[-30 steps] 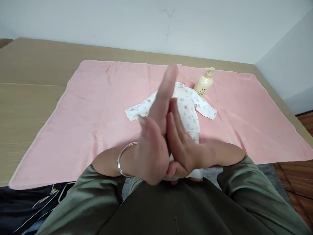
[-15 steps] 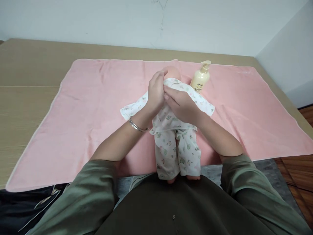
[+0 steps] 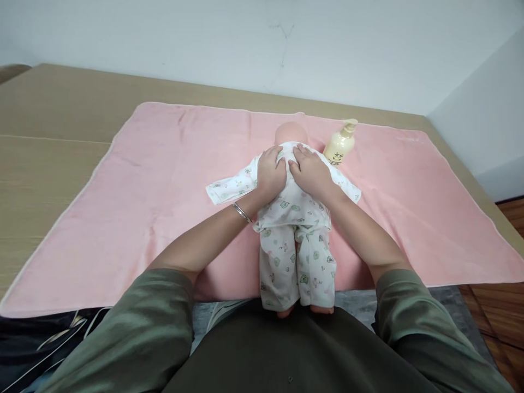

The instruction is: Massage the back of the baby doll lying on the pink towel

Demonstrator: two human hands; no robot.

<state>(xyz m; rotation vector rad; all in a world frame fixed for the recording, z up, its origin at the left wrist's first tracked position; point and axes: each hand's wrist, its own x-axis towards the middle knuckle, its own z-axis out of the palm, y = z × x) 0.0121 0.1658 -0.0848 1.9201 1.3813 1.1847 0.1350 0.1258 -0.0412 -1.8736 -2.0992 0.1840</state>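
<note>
A baby doll [image 3: 295,213] in white printed pajamas lies on a pink blanket [image 3: 172,164], its bald head away from me and its feet at my lap. My left hand [image 3: 272,172] rests flat on the left side of its upper body, a silver bangle on the wrist. On the other side lies my right hand [image 3: 311,170], palm down, fingers stretched toward the doll's neck. A narrow gap of cloth shows between the two thumbs. Neither hand grips anything. The doll's face does not show.
A cream pump bottle [image 3: 340,145] leans to the right beside the doll's right-hand shoulder. Under the blanket is a wooden table [image 3: 73,103], which meets a white wall [image 3: 213,49] at the back. Dark fabric [image 3: 45,344] shows at the lower left.
My hands were pressed together above the doll's upper body. They have parted and come down flat onto it, side by side. The camera view has shifted slightly.
</note>
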